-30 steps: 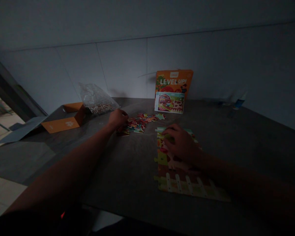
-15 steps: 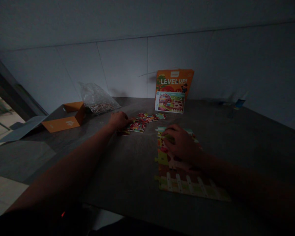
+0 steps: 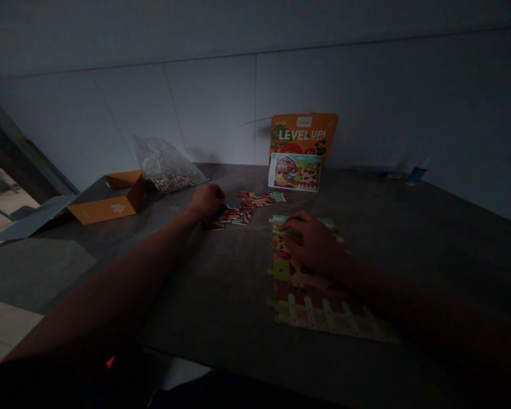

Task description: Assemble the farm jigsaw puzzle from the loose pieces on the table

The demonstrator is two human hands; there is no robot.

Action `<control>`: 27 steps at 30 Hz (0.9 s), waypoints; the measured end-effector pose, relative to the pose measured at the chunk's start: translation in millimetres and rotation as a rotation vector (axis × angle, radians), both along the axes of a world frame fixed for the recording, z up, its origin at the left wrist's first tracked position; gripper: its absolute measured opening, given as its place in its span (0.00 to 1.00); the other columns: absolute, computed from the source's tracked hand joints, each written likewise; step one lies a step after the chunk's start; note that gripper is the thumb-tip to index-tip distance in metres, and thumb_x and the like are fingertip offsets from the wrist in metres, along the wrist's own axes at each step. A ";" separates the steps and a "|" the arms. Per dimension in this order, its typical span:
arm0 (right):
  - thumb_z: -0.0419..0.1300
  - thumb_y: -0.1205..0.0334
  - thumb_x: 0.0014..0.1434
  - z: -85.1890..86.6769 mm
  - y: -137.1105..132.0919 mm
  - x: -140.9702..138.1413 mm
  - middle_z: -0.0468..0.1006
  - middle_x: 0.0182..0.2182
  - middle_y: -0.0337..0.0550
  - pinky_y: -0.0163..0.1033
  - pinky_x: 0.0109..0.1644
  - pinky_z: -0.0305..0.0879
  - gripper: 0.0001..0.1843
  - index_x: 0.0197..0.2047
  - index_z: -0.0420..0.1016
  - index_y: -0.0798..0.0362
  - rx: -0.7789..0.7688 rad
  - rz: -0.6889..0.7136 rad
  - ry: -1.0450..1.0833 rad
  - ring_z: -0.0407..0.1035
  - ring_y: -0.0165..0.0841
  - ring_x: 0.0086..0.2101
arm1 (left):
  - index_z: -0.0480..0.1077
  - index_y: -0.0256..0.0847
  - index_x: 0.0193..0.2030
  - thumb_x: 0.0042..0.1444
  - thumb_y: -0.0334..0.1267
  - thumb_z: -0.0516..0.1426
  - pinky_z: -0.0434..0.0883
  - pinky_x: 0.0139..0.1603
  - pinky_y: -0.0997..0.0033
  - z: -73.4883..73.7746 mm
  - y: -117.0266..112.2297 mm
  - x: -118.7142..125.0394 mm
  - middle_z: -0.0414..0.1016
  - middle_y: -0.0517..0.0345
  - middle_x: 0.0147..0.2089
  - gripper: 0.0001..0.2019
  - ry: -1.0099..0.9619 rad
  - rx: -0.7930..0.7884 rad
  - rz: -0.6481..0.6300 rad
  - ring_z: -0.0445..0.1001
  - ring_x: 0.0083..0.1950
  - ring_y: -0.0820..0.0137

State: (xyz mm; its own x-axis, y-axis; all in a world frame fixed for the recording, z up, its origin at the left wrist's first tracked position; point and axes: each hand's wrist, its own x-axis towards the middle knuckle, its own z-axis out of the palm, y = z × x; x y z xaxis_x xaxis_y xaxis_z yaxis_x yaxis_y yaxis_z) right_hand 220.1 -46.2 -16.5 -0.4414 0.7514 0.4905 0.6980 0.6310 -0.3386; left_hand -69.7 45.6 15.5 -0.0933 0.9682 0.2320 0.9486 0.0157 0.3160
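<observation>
- Dragging our half-curled right hand (image 3: 309,238) could split the joined puzzle (image 3: 300,281).
- Our left hand (image 3: 208,203) curls at loose pieces (image 3: 247,213); we can't tell either hand's grip.

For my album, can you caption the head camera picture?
Left hand at the loose puzzle pieces, right hand over the joined puzzle.

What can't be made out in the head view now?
Head view:
Whether the left hand grips anything: its back hides the fingertips.
Part of the joined puzzle: covered by the right hand and forearm.
Contents of the bag: blurred by crinkled plastic.
Blue object: too dark and small to identify.
</observation>
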 end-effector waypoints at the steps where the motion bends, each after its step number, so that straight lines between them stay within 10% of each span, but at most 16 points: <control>1: 0.59 0.68 0.57 -0.3 0.3 0.2 0.72 0.42 0.50 0.45 0.47 0.66 0.08 0.39 0.77 0.56 -0.001 0.004 -0.001 0.69 0.39 0.41 | 0.79 0.39 0.41 0.49 0.33 0.64 0.71 0.40 0.73 0.9 -0.7 0.9 0.82 0.49 0.42 0.11 -0.007 0.005 -0.007 0.79 0.42 0.62; 16: 0.58 0.62 0.60 -0.3 0.1 -2.0 0.74 0.41 0.50 0.44 0.46 0.65 0.11 0.45 0.74 0.55 -0.004 -0.047 0.092 0.70 0.40 0.42 | 0.78 0.38 0.38 0.55 0.37 0.61 0.70 0.34 0.72 23.2 -38.4 49.0 0.82 0.53 0.37 0.07 -0.597 -0.038 -0.322 0.76 0.32 0.70; 27: 0.51 0.55 0.65 4.3 -2.1 -2.3 0.68 0.21 0.39 0.37 0.29 0.47 0.17 0.26 0.60 0.51 -0.016 -0.121 0.122 0.61 0.31 0.24 | 0.78 0.42 0.28 0.55 0.40 0.58 0.71 0.43 0.70 20.1 -61.3 70.7 0.81 0.57 0.35 0.10 -0.422 -0.272 -0.712 0.77 0.40 0.66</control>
